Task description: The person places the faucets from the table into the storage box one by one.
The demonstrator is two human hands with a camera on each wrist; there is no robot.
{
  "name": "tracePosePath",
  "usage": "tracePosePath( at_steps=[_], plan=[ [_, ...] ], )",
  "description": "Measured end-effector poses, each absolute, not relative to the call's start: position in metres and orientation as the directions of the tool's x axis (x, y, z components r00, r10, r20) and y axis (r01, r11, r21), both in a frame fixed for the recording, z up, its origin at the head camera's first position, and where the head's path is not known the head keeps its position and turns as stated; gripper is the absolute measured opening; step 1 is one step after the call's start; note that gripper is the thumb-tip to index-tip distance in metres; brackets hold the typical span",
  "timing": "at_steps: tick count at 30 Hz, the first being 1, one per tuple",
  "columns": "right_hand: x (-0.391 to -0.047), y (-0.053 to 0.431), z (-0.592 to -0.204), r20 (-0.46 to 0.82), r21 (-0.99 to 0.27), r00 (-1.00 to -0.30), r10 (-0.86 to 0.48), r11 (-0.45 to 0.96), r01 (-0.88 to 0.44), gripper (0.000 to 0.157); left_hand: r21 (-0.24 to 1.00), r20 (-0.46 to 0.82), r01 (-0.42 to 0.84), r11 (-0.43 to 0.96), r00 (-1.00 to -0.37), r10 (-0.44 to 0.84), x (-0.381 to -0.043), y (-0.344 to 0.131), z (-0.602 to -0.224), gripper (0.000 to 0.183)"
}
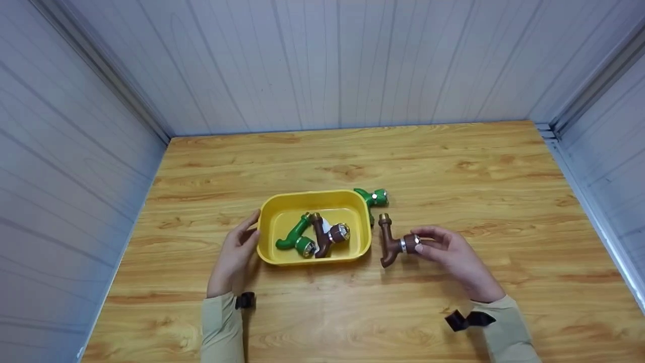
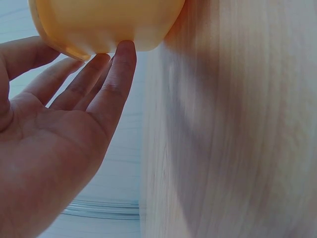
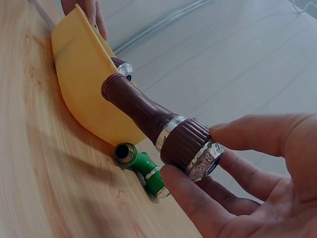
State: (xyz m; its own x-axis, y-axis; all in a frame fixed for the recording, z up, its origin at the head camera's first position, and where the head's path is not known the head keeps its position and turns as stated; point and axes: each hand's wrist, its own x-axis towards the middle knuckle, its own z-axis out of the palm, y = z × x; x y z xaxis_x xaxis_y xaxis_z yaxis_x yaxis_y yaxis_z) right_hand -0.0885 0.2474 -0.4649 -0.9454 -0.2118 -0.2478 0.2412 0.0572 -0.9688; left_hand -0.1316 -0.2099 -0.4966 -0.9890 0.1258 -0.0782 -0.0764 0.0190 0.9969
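Foremost, right wrist view: right hand (image 3: 267, 181), pinching brown tap (image 3: 133, 101) by ribbed knob (image 3: 185, 143) between thumb and fingers. Seemingly raised off worktop (image 3: 29, 158); height not readable. Beyond: yellow basin (image 3: 89, 94), with green tap (image 3: 142, 162) lying just beside it.

Head view: brown tap right of basin, apart from it; threaded end (image 1: 385, 219) pointing away, spout (image 1: 387, 261) toward the near side. Inside basin: second green tap (image 1: 294, 237) and second brown tap (image 1: 321, 239), side by side. Left hand (image 1: 234, 254) at basin's left end.

Left wrist view: left hand loosely extended, fingertips (image 2: 127, 48) against outside of basin, not wrapped round it.

Method, as judged: keep pinch firm on knob, body being liable to swing about it. Guide spout and threaded end clear of basin and green tap. Steady basin lightly; hard pushing likely to slide it.
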Motion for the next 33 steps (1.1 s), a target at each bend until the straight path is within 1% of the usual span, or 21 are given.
tracePosePath(
  at_steps=[3, 8, 12, 16, 20, 27, 33],
  plan=[
    [-0.09, 0.245, -0.463, -0.256, -0.967, -0.945, -0.204, 0.057, 0.249, 0.05, 0.997, -0.076, -0.074, 0.022, -0.989, 0.126, -0.131, -0.21, -0.496, 0.048],
    [-0.091, 0.241, -0.462, -0.258, -0.965, -0.945, -0.203, 0.019, 0.26, 0.049, 0.997, -0.068, -0.063, 0.042, -0.99, 0.127, -0.131, -0.21, -0.496, 0.048],
    [-0.092, 0.236, -0.461, -0.226, -0.973, -0.951, -0.213, -0.006, 0.233, 0.048, 0.997, -0.045, -0.035, 0.074, -0.99, 0.131, -0.132, -0.211, -0.498, 0.047],
    [-0.094, 0.23, -0.461, -0.218, -0.972, -0.948, -0.231, -0.036, 0.232, 0.048, 0.996, -0.054, -0.044, 0.081, -0.99, 0.13, -0.132, -0.211, -0.498, 0.047],
    [-0.096, 0.226, -0.459, -0.233, -0.969, -0.942, -0.24, -0.025, 0.246, 0.048, 0.995, -0.069, -0.06, 0.075, -0.99, 0.123, -0.131, -0.211, -0.498, 0.047],
    [-0.101, 0.217, -0.458, -0.236, -0.97, -0.939, -0.249, 0.009, 0.242, 0.047, 0.998, -0.066, -0.064, 0.017, -0.991, 0.119, -0.131, -0.209, -0.499, 0.047],
    [-0.106, 0.211, -0.46, -0.226, -0.972, -0.939, -0.258, 0.003, 0.234, 0.047, 0.998, -0.063, -0.06, 0.027, -0.992, 0.105, -0.131, -0.209, -0.499, 0.047]
  ],
)
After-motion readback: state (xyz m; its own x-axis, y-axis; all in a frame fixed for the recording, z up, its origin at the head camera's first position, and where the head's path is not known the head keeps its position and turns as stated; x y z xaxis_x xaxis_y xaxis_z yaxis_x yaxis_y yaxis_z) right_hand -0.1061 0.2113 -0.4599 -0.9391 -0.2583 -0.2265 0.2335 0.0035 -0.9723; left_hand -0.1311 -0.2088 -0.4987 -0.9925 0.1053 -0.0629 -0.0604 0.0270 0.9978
